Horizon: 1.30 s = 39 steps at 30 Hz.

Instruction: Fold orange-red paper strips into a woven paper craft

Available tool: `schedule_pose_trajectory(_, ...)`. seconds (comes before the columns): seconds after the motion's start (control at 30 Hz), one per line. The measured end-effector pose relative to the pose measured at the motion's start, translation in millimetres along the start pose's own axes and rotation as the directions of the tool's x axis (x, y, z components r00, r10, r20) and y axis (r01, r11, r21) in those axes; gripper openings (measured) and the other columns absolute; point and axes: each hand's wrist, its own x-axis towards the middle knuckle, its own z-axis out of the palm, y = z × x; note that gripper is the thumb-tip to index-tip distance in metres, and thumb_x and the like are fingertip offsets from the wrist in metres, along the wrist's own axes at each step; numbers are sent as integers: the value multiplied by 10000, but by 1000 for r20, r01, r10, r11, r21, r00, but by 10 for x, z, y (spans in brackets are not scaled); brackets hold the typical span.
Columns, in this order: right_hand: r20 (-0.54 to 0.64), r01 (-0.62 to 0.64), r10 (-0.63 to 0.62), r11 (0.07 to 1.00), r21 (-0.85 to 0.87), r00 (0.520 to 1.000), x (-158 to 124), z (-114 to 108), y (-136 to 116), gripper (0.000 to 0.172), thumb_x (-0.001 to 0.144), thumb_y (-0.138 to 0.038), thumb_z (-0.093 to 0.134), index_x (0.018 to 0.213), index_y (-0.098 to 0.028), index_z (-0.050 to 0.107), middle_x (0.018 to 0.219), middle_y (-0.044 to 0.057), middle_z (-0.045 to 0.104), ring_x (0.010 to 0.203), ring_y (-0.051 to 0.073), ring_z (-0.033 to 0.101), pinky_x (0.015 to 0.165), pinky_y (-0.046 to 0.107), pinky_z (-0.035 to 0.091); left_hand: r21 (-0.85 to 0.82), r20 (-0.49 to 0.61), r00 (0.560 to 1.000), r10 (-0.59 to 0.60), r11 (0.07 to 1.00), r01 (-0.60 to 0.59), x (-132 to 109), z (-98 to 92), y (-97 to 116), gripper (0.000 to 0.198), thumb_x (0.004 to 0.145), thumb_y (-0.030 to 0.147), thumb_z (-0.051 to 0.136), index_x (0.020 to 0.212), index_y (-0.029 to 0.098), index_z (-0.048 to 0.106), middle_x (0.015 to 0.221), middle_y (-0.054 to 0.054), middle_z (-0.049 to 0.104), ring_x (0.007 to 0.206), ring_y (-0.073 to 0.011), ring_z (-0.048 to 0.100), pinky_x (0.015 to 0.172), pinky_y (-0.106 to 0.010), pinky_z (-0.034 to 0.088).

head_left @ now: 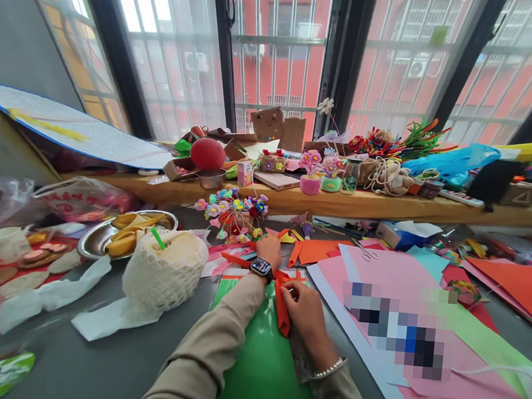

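Observation:
My right hand point(307, 308) pinches the edge of a folded orange-red paper strip point(281, 309), thumb and fingers closed on it. The strip lies slanted over a green sheet point(259, 360) with a glossy surface. Farther forward, my left hand point(269, 253) reaches past the top of the green sheet, close to pink and red paper pieces point(237, 258). Its fingers are hidden behind the back of the hand, so their grip does not show. Beyond it stands a bunch of small colourful fuzzy flowers point(232, 212).
To the left are a wrapped coconut point(166, 271) with a green straw and a metal bowl point(87, 243) of banana peels. Coloured paper sheets point(456, 371) cover the right side, with scissors point(367, 252) on top. A wooden ledge point(275, 199) full of crafts runs below the windows.

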Motion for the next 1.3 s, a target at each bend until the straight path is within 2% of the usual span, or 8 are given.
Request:
schedule_pose_trajectory(0.23,-1,9,-9,999,33,1000,-7,6,1,164,678,-268,456,668,-205,607,582,8,626,537,139,556,521,220,365,7,12,999,37,999,-37,-23,-38,-45,263,754,101,312,921,93,515,851,-145,541,818,-218,516,640,-295,376)
schedule_pose_trajectory(0.53,22,9,-10,999,50,1000,-16,-4,-15,165,682,-266,454,639,-204,601,571,11,623,538,140,555,528,222,367,13,-62,996,63,998,-62,-75,-15,-39,270,761,120,301,900,131,532,968,-139,518,945,-253,418,744,-399,288)
schedule_pose_trajectory(0.63,30,13,-14,999,46,999,-14,-8,-16,173,686,-259,443,645,-203,601,581,12,625,546,141,559,529,219,367,40,-85,992,91,995,-88,-78,2,-12,271,763,111,299,873,120,546,930,-137,532,921,-240,424,780,-415,250)
schedule_pose_trajectory(0.8,11,17,-17,998,53,1000,-5,10,1,181,692,-254,436,646,-207,605,601,16,631,558,144,559,529,221,366,12,-4,993,116,993,-116,-73,-11,26,276,759,87,301,874,116,550,908,-134,531,839,-202,478,709,-338,312)
schedule_pose_trajectory(1.07,28,32,-34,997,76,999,-6,22,1,160,673,-264,461,653,-208,609,584,11,628,534,148,556,521,232,371,-20,-14,994,108,994,-108,-84,-28,-33,244,758,150,331,895,112,530,920,-124,518,821,-200,499,644,-284,371)
schedule_pose_trajectory(1.2,7,18,-19,991,129,1000,-5,-12,-5,197,689,-321,452,650,-197,601,573,19,616,536,151,555,504,226,377,-134,-89,992,85,986,-96,-87,-113,-70,233,751,199,355,876,122,536,887,-109,537,839,-195,499,662,-273,384)
schedule_pose_trajectory(1.3,-46,19,-10,979,202,999,9,-74,-28,272,710,-395,420,721,-184,592,626,30,616,566,155,555,522,232,385,-355,-138,986,97,924,-141,-162,-250,-93,216,736,218,384,848,146,553,797,-68,578,765,-168,523,651,-258,393)
